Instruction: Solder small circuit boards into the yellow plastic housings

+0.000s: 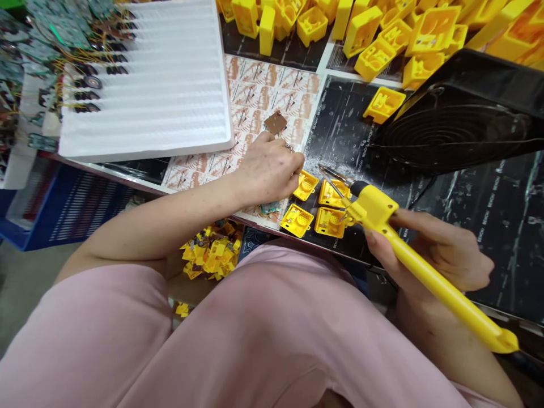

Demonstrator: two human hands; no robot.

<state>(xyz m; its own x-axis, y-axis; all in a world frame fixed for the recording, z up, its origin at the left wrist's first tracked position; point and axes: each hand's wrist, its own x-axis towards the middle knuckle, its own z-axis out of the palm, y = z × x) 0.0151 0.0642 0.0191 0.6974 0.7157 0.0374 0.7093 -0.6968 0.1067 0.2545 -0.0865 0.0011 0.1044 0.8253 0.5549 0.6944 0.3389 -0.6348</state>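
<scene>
In my right hand [442, 249] is a yellow soldering iron [425, 272], its dark front end and thin metal tip pointing left over several small open yellow plastic housings [297, 220]. My left hand [272, 167] is closed, fingers curled down at the edge of the upper-left housing [306, 185]. Whatever its fingertips pinch is hidden behind the knuckles. Just beyond that hand lies a small brown board [275, 122] with thin wires. A green circuit board [270, 208] shows partly beneath the left wrist.
A black fan [459, 119] stands at the right. Many yellow housings [374, 56] crowd the back. At left, a white ridged foam tray [161, 85] holds small wired round parts beside heaped circuit boards [63, 28]. Below are a blue crate [76, 204] and piled yellow parts [215, 255].
</scene>
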